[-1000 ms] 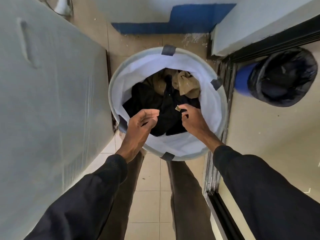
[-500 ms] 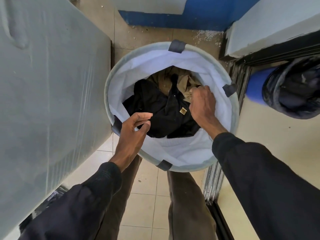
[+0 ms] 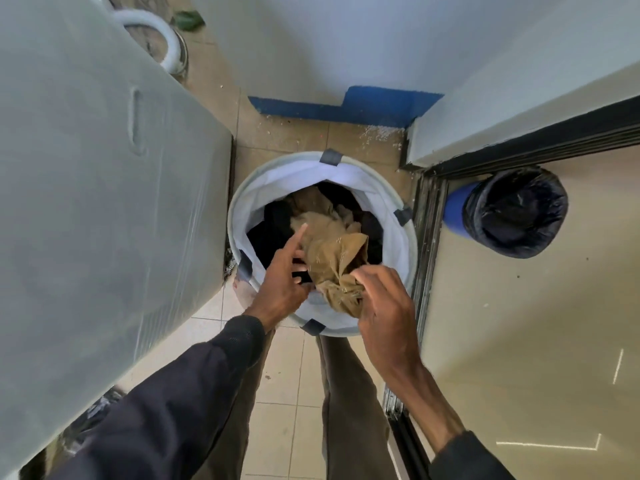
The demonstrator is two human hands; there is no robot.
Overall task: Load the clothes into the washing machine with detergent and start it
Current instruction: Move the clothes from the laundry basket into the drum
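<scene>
The right hand (image 3: 382, 303) is closed on a bunched tan woven garment (image 3: 332, 258), lifting it from the round white fabric laundry basket (image 3: 391, 237) at the 12 o'clock position on the tiled floor. The left hand (image 3: 282, 278) holds nothing, forefinger extended, hovering over the dark clothes (image 3: 266, 230) remaining below. The grey washing machine (image 3: 86, 185) stands at 9 o'clock. Gathering the trailing cloth with the left hand should prevent snagging the rim; better to take several items per trip.
</scene>
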